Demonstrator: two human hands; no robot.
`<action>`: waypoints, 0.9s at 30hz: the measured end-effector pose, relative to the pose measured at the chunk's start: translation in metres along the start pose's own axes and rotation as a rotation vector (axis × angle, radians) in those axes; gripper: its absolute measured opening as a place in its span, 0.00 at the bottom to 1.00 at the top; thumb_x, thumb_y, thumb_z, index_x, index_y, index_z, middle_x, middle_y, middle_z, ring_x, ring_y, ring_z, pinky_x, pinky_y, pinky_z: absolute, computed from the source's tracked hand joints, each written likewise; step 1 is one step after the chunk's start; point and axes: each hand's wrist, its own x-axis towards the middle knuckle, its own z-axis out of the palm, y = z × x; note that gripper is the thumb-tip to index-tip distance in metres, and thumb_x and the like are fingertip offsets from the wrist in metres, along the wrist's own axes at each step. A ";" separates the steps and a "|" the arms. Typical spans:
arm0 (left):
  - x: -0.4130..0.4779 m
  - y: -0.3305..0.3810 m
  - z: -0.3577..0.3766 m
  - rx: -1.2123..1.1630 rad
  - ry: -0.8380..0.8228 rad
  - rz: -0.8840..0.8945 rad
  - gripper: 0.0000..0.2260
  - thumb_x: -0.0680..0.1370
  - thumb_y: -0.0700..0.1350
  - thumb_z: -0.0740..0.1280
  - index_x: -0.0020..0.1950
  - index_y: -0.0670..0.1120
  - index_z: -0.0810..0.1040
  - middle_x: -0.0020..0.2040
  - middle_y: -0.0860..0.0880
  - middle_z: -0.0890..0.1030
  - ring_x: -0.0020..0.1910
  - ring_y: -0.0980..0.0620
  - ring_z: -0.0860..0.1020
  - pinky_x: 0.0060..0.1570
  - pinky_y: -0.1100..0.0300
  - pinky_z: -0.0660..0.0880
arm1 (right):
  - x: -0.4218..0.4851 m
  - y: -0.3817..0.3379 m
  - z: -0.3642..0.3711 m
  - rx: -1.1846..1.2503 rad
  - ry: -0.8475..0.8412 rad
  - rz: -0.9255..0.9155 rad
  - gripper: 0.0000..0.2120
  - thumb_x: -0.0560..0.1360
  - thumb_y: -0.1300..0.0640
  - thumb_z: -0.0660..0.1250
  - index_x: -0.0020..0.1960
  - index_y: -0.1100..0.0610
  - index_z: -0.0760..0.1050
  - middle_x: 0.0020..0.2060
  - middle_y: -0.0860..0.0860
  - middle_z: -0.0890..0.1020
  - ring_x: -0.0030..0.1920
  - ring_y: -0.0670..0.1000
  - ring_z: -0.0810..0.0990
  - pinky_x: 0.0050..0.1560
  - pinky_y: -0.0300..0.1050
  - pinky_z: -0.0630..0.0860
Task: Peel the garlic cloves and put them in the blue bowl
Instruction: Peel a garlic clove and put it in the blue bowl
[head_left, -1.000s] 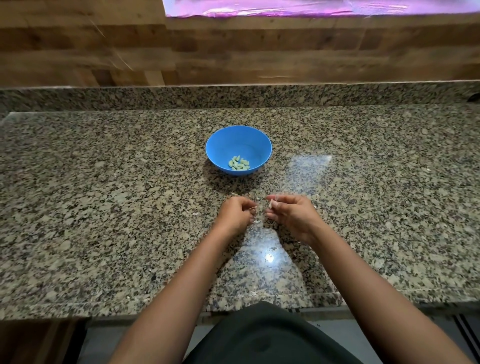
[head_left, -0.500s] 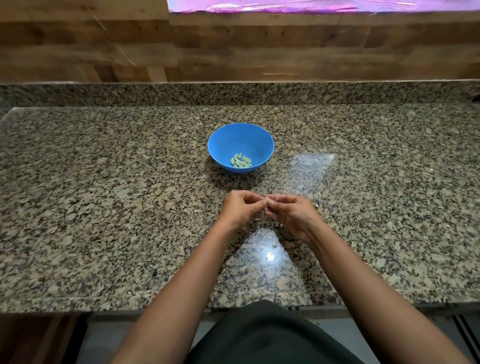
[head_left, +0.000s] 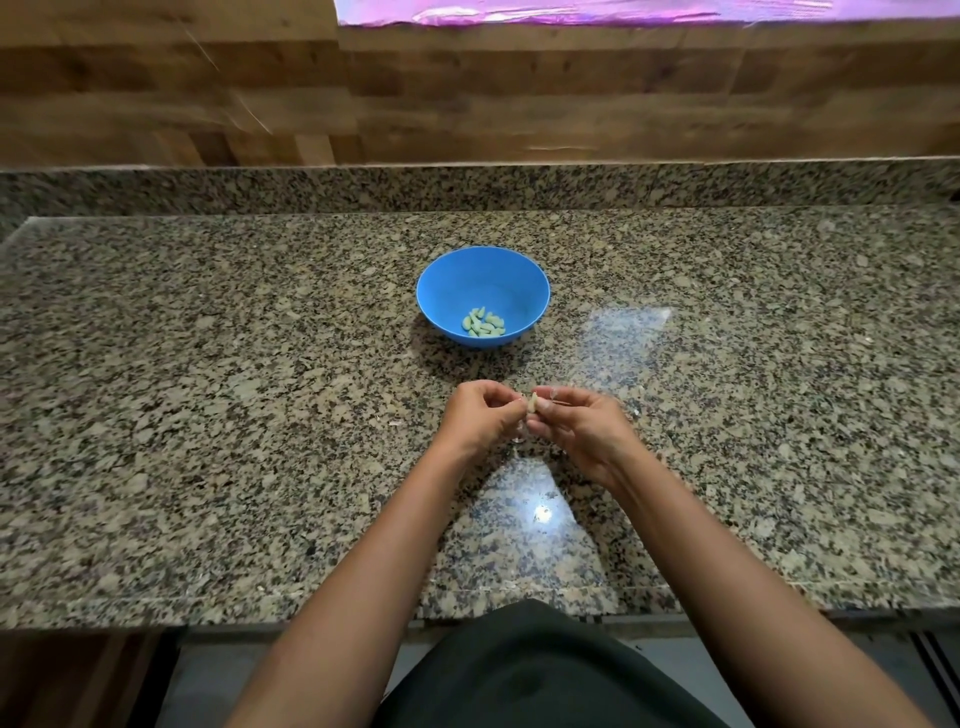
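Garlic clove (head_left: 532, 404), pale and small, is held just above the granite countertop (head_left: 208, 415), near the middle of the scene and on the near side of the blue bowl (head_left: 448, 291), apart from it. The right hand (head_left: 582, 426) pinches the clove between its thumb and curled fingers, which close tightly round it. The left hand (head_left: 480, 415) comes in from the left with its fingers curled too, their tips meeting the clove's left side and gripping it there, so the two hands touch at the fingertips. Whether any skin remains on the clove is too small to tell. The blue bowl stands upright on the countertop, farther back than the hands, and a small heap of peeled cloves (head_left: 483, 323) lies at the near side of its floor. Behind the countertop runs a low granite upstand (head_left: 311, 187), with a wooden wall (head_left: 208, 93) above it. A dark garment (head_left: 530, 670) shows at the near edge between the forearms.
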 end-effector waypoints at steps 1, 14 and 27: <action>0.000 0.000 0.000 0.016 0.008 0.003 0.04 0.74 0.38 0.70 0.41 0.42 0.77 0.38 0.47 0.79 0.33 0.54 0.77 0.35 0.65 0.77 | 0.000 0.000 0.000 0.002 0.007 0.000 0.06 0.73 0.74 0.61 0.47 0.69 0.75 0.38 0.61 0.80 0.34 0.53 0.81 0.37 0.40 0.81; 0.003 -0.006 0.004 0.183 0.101 0.038 0.09 0.72 0.48 0.73 0.43 0.43 0.79 0.40 0.48 0.82 0.39 0.52 0.79 0.42 0.56 0.79 | 0.004 -0.003 0.002 -0.124 -0.010 0.021 0.06 0.74 0.68 0.64 0.50 0.71 0.74 0.38 0.60 0.80 0.31 0.50 0.80 0.34 0.39 0.80; 0.005 -0.004 0.007 0.064 0.059 0.015 0.10 0.71 0.47 0.74 0.46 0.43 0.80 0.44 0.46 0.83 0.45 0.49 0.82 0.49 0.55 0.80 | 0.005 -0.002 -0.001 -0.103 -0.017 -0.037 0.04 0.74 0.71 0.64 0.43 0.67 0.76 0.40 0.59 0.81 0.37 0.52 0.80 0.39 0.38 0.80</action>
